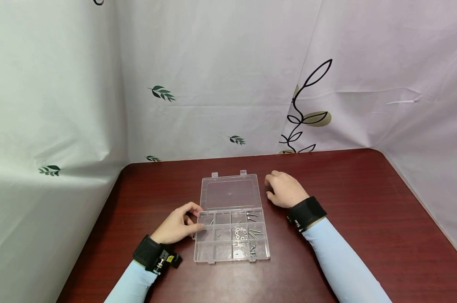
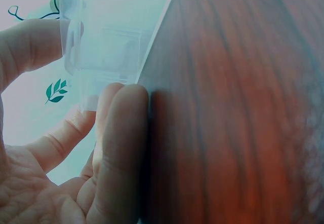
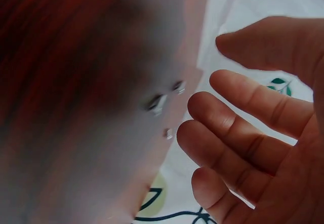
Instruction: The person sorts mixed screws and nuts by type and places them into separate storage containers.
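A clear plastic compartment box lies on the table with its lid swung back flat. Loose metal screws and pale washers lie in some of its compartments. At the box's left side, my left hand grips the edge, thumb on top and fingers against the side. The left wrist view has the box's clear wall between thumb and fingers. To the right of the lid, my right hand rests low over the table with loosely bent fingers, holding nothing.
The dark red wooden table extends on both sides of the box. Behind it hangs a white curtain with leaf prints. Small shiny pieces show blurred near my right fingertips in the right wrist view.
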A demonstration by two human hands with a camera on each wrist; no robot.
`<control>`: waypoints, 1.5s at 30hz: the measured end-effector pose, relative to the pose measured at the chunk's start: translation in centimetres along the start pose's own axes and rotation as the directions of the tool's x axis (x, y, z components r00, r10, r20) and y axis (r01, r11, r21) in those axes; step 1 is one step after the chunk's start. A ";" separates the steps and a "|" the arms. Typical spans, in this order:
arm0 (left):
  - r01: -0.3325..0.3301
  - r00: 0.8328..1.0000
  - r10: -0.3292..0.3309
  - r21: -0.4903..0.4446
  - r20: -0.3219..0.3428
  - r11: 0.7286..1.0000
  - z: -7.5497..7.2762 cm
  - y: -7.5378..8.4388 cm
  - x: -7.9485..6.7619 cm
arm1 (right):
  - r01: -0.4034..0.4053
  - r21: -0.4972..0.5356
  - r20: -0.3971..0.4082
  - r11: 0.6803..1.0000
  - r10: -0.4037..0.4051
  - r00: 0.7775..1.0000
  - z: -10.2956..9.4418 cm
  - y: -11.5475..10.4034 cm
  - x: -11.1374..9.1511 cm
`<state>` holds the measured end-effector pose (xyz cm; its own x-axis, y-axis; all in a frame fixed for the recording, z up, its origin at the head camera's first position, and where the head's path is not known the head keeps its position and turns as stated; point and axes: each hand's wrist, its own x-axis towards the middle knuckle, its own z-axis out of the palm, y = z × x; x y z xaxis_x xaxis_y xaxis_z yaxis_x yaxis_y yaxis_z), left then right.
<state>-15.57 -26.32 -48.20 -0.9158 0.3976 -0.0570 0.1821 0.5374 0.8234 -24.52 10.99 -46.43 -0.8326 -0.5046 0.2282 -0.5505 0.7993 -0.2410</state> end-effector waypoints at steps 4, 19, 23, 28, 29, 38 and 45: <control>0.000 1.000 0.000 -0.006 0.001 1.000 0.0 -0.1 0.0 | -0.022 -0.014 -0.016 1.000 0.022 1.000 0.7 0.8 -0.1; 0.003 1.000 -0.003 0.003 -0.002 1.000 0.1 -0.2 -0.1 | -0.074 -0.011 -0.005 0.997 0.074 0.997 1.1 1.3 -0.2; 0.006 1.000 -0.006 0.002 -0.001 1.000 0.1 -0.3 0.0 | -0.107 0.016 0.024 0.994 0.107 0.994 1.1 1.3 -0.3; 0.002 1.000 -0.002 0.008 -0.004 1.000 0.1 -0.4 0.0 | -0.136 0.041 0.060 0.990 0.134 0.989 1.1 1.3 -0.5; 0.001 1.000 -0.001 0.010 -0.006 1.000 0.1 -0.4 0.0 | -0.134 0.045 0.062 0.990 0.131 0.990 1.1 1.2 -0.5; 0.005 1.000 -0.005 0.025 -0.006 1.000 0.1 -0.2 0.1 | -0.047 0.156 -0.009 0.987 0.049 0.999 0.2 -2.4 0.3; 0.010 1.000 -0.009 0.022 -0.004 1.000 0.0 0.0 0.1 | 0.170 0.256 -0.073 0.952 -0.156 0.985 0.3 -7.3 0.2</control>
<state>-15.63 -26.35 -48.22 -0.9187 0.3899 -0.0629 0.1812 0.5575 0.8101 -20.71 4.91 -44.91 -0.7300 -0.5977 0.3315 -0.6807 0.5916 -0.4322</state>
